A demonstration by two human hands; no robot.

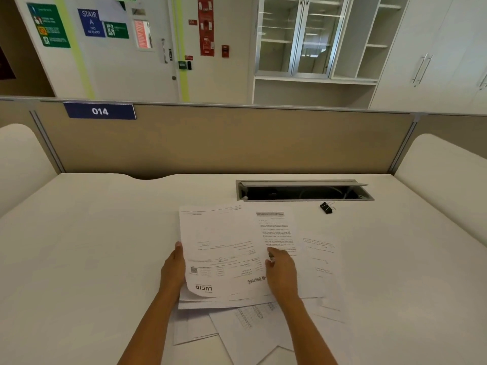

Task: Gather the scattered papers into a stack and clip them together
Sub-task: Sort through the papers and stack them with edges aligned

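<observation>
White and nearly bare, the surface (92, 259) carries only loose papers and one clip. Nearest me, by the near edge, at least two sheets (237, 327) lie fanned and askew under my forearms — how many more hide beneath I cannot tell.

Just beyond them my left hand (172, 272) grips the left edge of the top sheet (224, 248), whose near corner curls up. My right hand (282, 275) lies flat with fingers spread, pressing on that sheet's right side. Two further pages show to the right: a letter (276, 227) and a faintly printed page (321, 264), each partly overlapped.

Count, then — two hands, roughly five sheets visible, one black binder clip (326, 207) lying well apart near the far edge, just before the open cable tray (303, 192).

My worry is the curl: pulling left while the right palm pins could crease or tear the sheet. Sliding the pile may also leave the near sheets behind, and reaching for the clip one-handed could let the stack fan out again.
</observation>
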